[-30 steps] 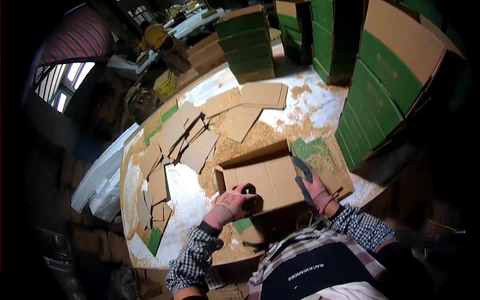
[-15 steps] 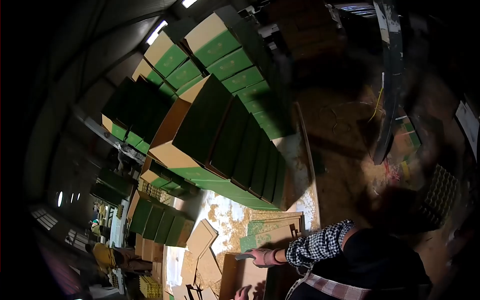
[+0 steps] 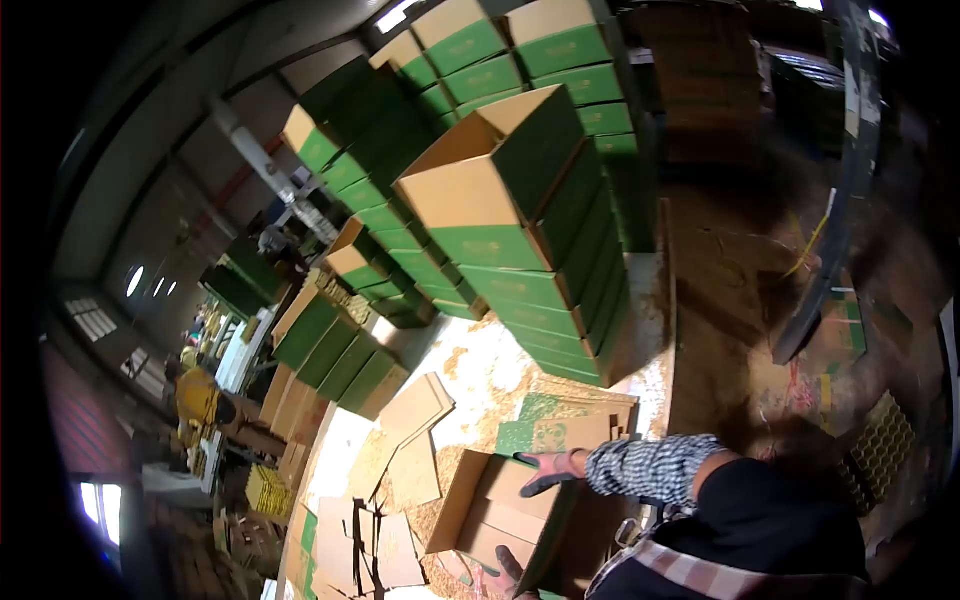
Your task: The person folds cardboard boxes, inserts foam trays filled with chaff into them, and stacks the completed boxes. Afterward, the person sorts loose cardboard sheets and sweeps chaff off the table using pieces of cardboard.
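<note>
An open cardboard box [image 3: 506,506], brown inside, lies tilted in view at the lower middle of the table. At its upper right side is my right hand [image 3: 547,472], in a pink glove with grey fingers; thumb and fingers are spread apart at the wall, the fingers reaching inside. My left hand [image 3: 505,573], in a similar glove, shows only in part at the bottom of the view. Its fingers are bent over the box's lower wall. Flattened green and brown cardboard [image 3: 575,425] lies just beyond the box.
Tall stacks of green and brown boxes [image 3: 540,250] stand behind. Loose cardboard pieces [image 3: 415,465] and sawdust [image 3: 465,365] cover parts of the table [image 3: 345,445]. A person in yellow [image 3: 200,400] is at the far left. An egg-tray stack [image 3: 880,445] sits at right.
The view has swung right and up toward the stacks, then slightly back left. Both hands remain at the box; my right hand's fingers now reach further over its wall.
</note>
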